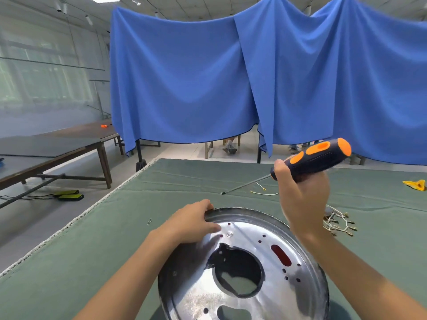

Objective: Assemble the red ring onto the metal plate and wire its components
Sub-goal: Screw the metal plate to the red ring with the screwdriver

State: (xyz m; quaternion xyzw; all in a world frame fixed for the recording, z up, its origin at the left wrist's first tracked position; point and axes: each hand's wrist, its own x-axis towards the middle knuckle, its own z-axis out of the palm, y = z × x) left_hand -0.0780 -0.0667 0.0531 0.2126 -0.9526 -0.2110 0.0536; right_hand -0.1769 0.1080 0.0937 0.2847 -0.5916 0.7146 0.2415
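A round shiny metal plate (245,294) lies on the green cloth in front of me, with a large centre hole and several small holes. Red shows through a slot (280,255) and through small holes, so the red ring seems to sit under the plate. My left hand (196,221) grips the plate's far left rim, thumb on its face beside a small screw (229,234). My right hand (302,197) holds a black-and-orange screwdriver (316,158) raised above the plate, its shaft tip (223,193) pointing left and down toward the cloth.
A bundle of wires with metal terminals (338,224) lies right of the plate. Thin loose wires (263,192) lie farther back. A yellow item (416,184) sits at the far right. Small screws (149,221) rest left of the plate. The table edge (92,204) runs along the left.
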